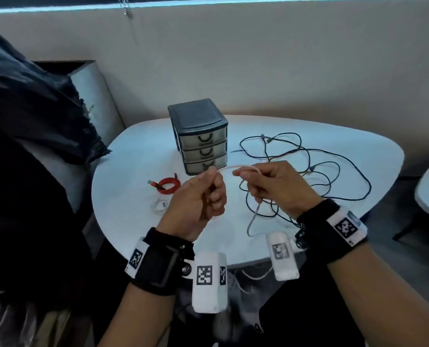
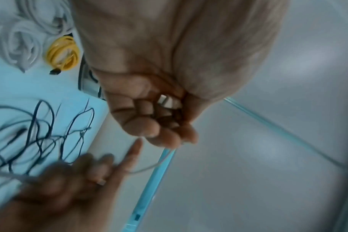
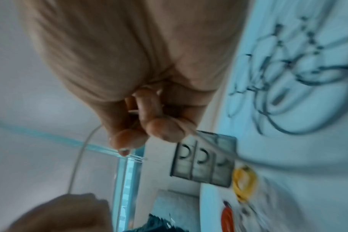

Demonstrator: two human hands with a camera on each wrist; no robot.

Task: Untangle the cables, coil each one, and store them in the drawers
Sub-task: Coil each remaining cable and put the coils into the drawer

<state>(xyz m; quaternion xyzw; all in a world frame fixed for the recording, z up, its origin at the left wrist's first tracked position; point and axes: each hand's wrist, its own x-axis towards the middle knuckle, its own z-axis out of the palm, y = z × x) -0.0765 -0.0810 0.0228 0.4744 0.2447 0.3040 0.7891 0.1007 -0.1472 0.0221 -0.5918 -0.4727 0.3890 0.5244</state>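
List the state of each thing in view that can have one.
White cable: held in the air between both hands.
Left hand: grips one end.
Right hand: pinches the cable.
Drawers: all three closed.
Red cable: coiled on the table.
Dark cables: tangled, uncoiled.

Items on and above the white table [image 1: 358, 149]:
- Drawer unit [image 1: 199, 136], dark frame: one, with three drawers.
- Coiled cables lying on the table: two, one red [image 1: 168, 184] and one white [image 1: 159, 204].
- Pale cable [image 1: 241, 168] held in the air: one.
- Dark cables [image 1: 306, 166] in a loose tangle: exact number cannot be told.
- Hands: two, left hand [image 1: 196, 201] and right hand [image 1: 273, 186].
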